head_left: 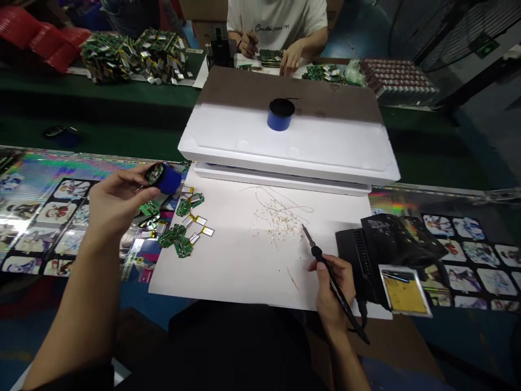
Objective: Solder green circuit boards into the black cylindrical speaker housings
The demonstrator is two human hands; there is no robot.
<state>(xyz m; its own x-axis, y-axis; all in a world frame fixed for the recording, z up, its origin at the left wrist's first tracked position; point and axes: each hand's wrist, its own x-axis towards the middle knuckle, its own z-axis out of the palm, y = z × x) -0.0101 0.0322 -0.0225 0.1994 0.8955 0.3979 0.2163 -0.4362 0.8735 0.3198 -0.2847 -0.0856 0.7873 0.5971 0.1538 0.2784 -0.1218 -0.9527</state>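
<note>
My left hand (116, 206) is raised above the left part of the bench. It grips a small green circuit board with a blue part behind it (161, 177). Below that hand, on the edge of a white paper sheet (240, 271), lie several green circuit boards with flat silver-and-gold cells (179, 231). My right hand (331, 288) holds a black soldering iron (336, 285) like a pen, its thin tip (306, 232) over the paper, near scattered solder crumbs and thin wire (277, 220). The iron's tip touches nothing I can see.
A white foam slab (285, 130) with a blue tape roll (280, 115) stands beyond the paper. A black soldering station (391, 255) and yellow tip sponge (405, 293) sit right. A co-worker's hands (268, 54) work among piled boards across the green bench.
</note>
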